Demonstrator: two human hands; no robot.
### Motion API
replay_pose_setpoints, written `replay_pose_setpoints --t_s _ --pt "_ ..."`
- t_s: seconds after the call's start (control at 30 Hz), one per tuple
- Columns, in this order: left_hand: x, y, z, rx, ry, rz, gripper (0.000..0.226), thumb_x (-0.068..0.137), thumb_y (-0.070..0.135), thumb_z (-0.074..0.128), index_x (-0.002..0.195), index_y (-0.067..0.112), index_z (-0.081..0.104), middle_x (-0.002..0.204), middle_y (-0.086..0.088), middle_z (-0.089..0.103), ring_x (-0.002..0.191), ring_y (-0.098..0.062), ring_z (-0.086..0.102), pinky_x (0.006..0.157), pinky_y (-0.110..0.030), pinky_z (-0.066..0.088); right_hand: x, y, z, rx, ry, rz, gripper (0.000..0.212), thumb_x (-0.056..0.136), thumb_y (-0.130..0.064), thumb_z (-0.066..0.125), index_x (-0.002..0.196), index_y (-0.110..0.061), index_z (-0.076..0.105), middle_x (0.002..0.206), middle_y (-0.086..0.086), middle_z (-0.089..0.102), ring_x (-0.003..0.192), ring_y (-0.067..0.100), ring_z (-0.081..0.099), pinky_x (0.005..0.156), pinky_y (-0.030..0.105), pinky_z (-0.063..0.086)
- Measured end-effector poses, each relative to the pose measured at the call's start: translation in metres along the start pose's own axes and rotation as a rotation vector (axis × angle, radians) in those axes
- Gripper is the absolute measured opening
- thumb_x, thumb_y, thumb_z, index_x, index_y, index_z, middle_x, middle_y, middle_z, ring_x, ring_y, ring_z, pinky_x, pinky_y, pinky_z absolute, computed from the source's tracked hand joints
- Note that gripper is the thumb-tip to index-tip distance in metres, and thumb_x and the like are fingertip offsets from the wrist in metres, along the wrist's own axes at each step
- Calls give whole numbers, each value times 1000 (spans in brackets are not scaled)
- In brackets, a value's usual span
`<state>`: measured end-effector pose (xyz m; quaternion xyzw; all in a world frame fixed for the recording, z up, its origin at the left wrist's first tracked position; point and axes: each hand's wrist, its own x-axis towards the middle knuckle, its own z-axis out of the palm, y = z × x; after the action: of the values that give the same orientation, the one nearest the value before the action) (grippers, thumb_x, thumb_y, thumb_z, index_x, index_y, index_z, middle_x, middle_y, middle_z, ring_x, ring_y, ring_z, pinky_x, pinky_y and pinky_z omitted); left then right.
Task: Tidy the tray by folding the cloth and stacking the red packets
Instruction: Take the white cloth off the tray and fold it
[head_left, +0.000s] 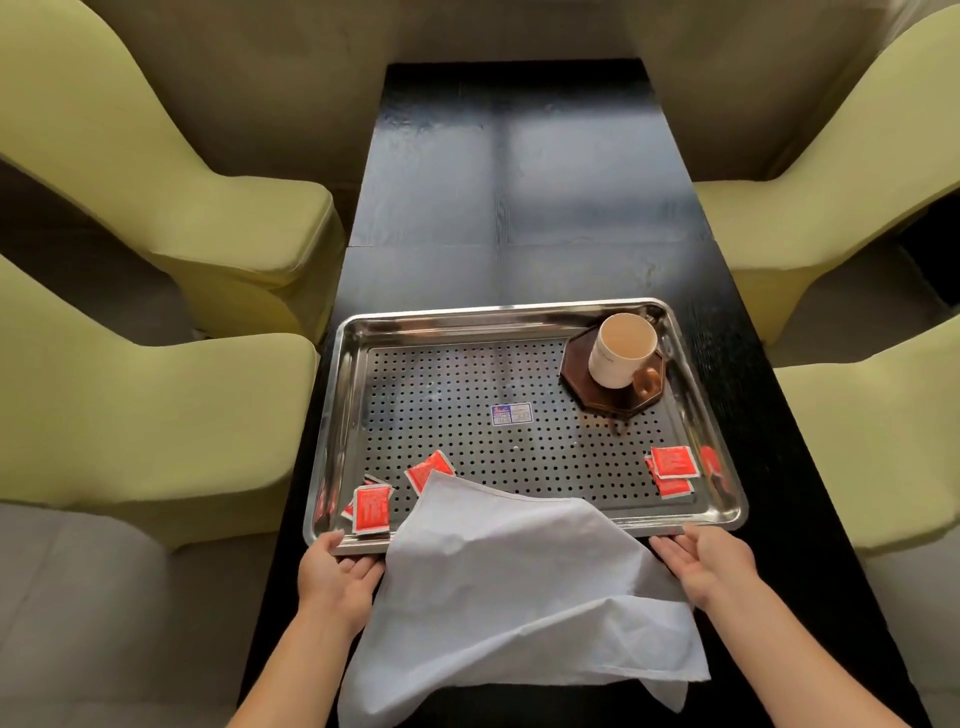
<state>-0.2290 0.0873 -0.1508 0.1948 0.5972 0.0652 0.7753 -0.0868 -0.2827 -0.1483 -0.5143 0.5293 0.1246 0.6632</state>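
A perforated steel tray sits on a black table. A white cloth lies crumpled over the tray's near edge and hangs toward me. Red packets lie scattered at the near left, beside the cloth's corner, and in a small overlapping pile at the near right. My left hand grips the tray's near-left rim, thumb on top and fingers below. My right hand holds the near-right rim, thumb by the corner, fingertips hidden under the cloth.
A cream cup with a brown handle stands on a dark octagonal coaster in the tray's far right corner. Green upholstered chairs flank the table on the left and on the right. A small label is stuck mid-tray.
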Motion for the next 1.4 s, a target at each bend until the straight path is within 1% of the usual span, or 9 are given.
replay_pose_setpoints --t_s 0.17,0.27,0.33,0.53,0.67,0.77,1.03,1.23,1.4 --pt "1 -1 6 14 -3 56 56 98 15 44 151 4 28 152 -21 39 139 -37 42 117 -47 32 -1 -1 7 69 7 2 8 94 13 52 100 10 56 126 31 58 115 44 60 83 43 53" --pt "9 5 14 29 4 86 56 101 11 43 153 4 23 158 -20 29 144 -36 34 118 -48 30 1 -2 15 99 3 -2 26 93 16 49 117 9 55 125 29 59 115 42 60 85 45 53" --pt "16 11 20 46 2 93 56 101 9 43 153 4 24 158 -20 30 143 -36 35 118 -48 30 0 -4 20 108 -3 3 30 94 16 48 122 8 55 124 28 60 115 42 60 88 46 54" --pt "30 27 45 59 -33 92 57 97 7 43 152 4 27 151 -20 39 141 -37 39 118 -48 29 2 -17 40 127 -32 -13 23 94 15 48 112 3 56 115 26 61 109 41 62 88 46 55" --pt "40 36 65 55 -63 93 57 95 5 42 151 3 28 150 -22 40 141 -38 39 118 -48 30 10 -30 58 121 -31 -30 23 95 14 48 115 5 56 115 26 61 105 40 64 88 46 56" --pt "47 43 82 46 -91 94 56 95 4 42 149 2 31 149 -22 40 140 -39 39 118 -48 30 16 -40 73 124 -33 -39 17 94 14 49 106 4 57 113 26 61 100 39 64 85 45 57" --pt "60 51 111 19 -133 84 56 93 4 42 148 2 32 134 -23 49 135 -40 45 116 -48 35 30 -61 100 117 -38 -47 24 94 14 49 114 3 58 108 23 62 109 40 64 91 48 57" --pt "67 56 118 -5 -143 72 58 91 4 43 148 2 34 141 -24 48 132 -40 48 114 -49 36 33 -68 108 113 -39 -51 24 95 11 50 115 2 58 107 22 65 97 36 67 82 44 60" --pt "72 60 125 -23 -158 74 58 90 5 43 147 0 35 142 -23 48 133 -40 47 115 -49 36 36 -72 115 124 -62 -50 23 95 11 50 115 2 58 99 20 64 105 38 67 88 48 59"
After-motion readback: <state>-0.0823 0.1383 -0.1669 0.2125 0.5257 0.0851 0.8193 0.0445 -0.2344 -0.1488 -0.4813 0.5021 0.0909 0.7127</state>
